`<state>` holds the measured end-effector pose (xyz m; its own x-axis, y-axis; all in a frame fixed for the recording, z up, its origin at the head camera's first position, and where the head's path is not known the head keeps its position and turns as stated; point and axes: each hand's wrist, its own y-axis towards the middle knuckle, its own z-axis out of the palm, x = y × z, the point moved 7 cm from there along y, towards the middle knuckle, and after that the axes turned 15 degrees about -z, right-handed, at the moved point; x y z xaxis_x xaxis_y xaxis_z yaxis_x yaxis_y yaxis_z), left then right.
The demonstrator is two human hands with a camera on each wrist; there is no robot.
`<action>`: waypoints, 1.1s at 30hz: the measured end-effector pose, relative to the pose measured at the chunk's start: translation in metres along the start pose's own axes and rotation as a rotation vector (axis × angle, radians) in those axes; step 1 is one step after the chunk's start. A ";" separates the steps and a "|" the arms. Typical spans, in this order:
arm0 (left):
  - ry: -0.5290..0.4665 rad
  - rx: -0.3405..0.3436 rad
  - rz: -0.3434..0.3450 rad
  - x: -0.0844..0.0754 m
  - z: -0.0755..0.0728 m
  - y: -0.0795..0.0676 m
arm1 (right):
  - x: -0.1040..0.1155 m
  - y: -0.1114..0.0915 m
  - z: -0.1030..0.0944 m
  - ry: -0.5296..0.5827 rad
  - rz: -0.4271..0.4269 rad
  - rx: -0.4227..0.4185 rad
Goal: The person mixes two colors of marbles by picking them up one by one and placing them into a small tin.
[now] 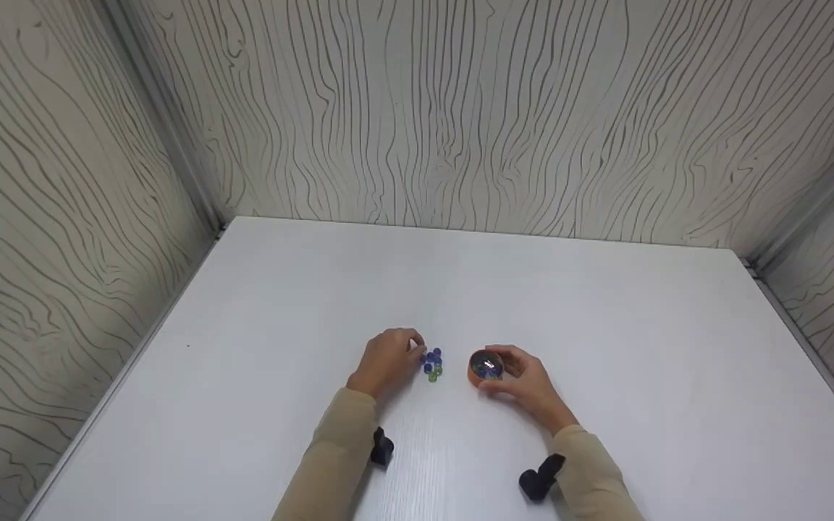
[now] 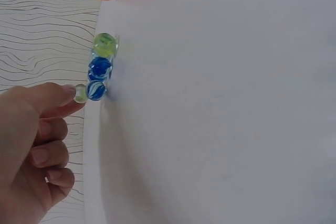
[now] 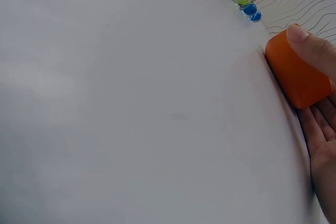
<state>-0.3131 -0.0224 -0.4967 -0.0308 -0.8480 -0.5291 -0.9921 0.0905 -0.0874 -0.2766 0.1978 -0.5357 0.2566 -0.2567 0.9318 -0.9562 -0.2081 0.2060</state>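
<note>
Several blue and yellow-green glass marbles (image 1: 434, 361) lie in a small cluster on the white table. At the cluster's left side is my left hand (image 1: 388, 359); in the left wrist view its thumb and forefinger pinch a pale greenish marble (image 2: 80, 93) beside blue marbles (image 2: 99, 69). My right hand (image 1: 525, 380) holds a small orange cup (image 1: 473, 374) on the table, thumb on the near side and fingers round the far side. Inside the cup are shiny blue and green contents that look like marbles. In the right wrist view the thumb presses the cup's orange wall (image 3: 295, 72).
The white table (image 1: 279, 289) stands against panels with a wavy line pattern (image 1: 424, 108) at the back and both sides. Black wrist cameras (image 1: 382, 449) hang from the beige sleeves. A tiny dark speck marks the left part of the tabletop.
</note>
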 end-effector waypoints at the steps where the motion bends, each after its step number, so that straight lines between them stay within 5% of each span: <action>1: 0.002 -0.003 0.001 0.000 0.000 0.000 | -0.001 0.000 0.000 0.003 0.004 0.000; 18: 0.014 0.030 -0.014 -0.013 0.003 -0.006 | -0.002 -0.001 0.001 -0.016 0.037 0.001; 33: 0.069 -0.021 0.077 -0.030 0.000 -0.011 | 0.000 0.000 0.000 -0.017 0.019 -0.007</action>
<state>-0.3013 0.0017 -0.4798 -0.1146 -0.8731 -0.4739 -0.9887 0.1465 -0.0308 -0.2765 0.1981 -0.5358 0.2411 -0.2768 0.9302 -0.9618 -0.1962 0.1909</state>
